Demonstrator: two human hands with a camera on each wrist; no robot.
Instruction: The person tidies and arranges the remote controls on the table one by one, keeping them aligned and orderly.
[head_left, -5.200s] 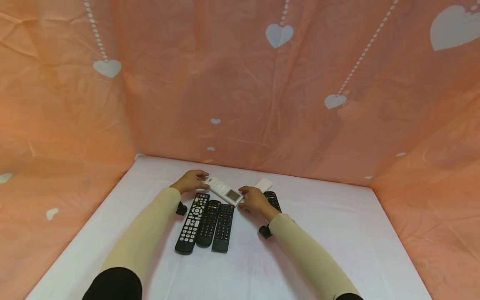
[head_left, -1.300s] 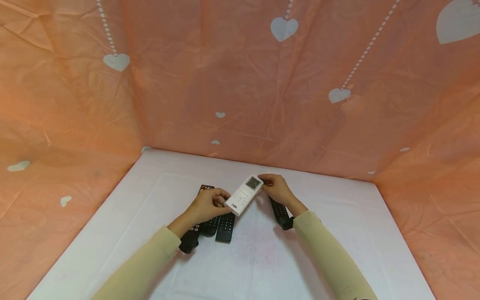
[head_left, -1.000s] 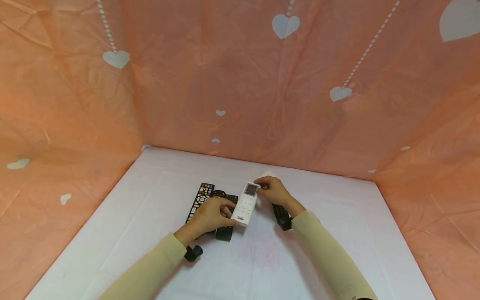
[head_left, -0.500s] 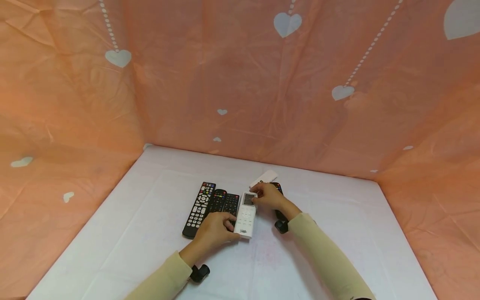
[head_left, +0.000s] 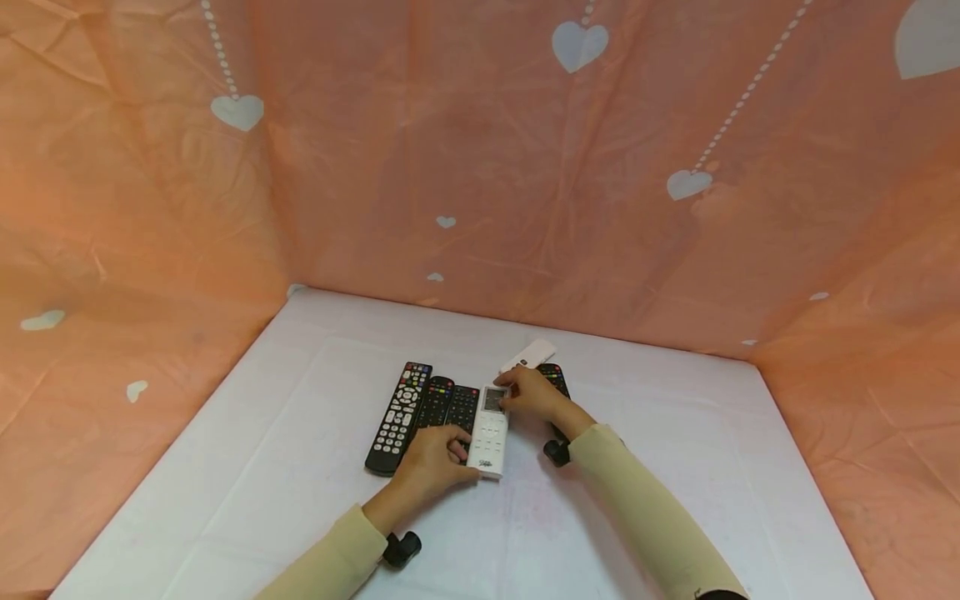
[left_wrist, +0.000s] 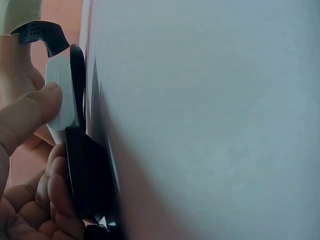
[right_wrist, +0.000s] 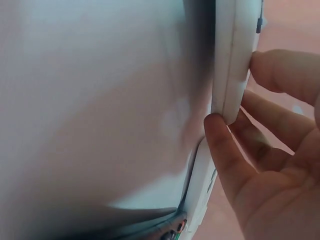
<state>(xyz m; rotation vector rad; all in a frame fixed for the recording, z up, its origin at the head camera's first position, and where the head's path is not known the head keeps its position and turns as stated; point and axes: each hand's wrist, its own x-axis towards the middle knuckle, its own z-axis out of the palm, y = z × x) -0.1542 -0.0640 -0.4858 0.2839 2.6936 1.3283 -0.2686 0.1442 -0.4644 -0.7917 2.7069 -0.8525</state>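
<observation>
On the white surface (head_left: 262, 467), 3 black remotes lie side by side, running toward 12 o'clock: a long remote with white buttons (head_left: 400, 417) at the far left, a rounded black remote (head_left: 436, 402) next to it, then a flat black remote (head_left: 462, 403).

Touching the flat one on its 3 o'clock side lies the white remote (head_left: 489, 431), its small grey screen at the 12 o'clock end, flat on the surface and parallel with the others.

The left hand (head_left: 433, 464) is at the white remote's 6 o'clock end, its grip curled: the thumb presses the near corner while the fingers lie over the ends of the black remotes. In the left wrist view the thumb (left_wrist: 27, 120) rests against the white edge.

The right hand (head_left: 530, 394) pinches the 12 o'clock end at the screen; the right wrist view shows a thumb (right_wrist: 227, 150) and fingers on either side of the white remote (right_wrist: 235, 55).

Behind that hand, at 1 o'clock, lies a small white remote (head_left: 528, 356), and another black remote (head_left: 554, 379) just beside the wrist, partly hidden.

Orange cloth (head_left: 480, 167) with white hearts rings the surface.
</observation>
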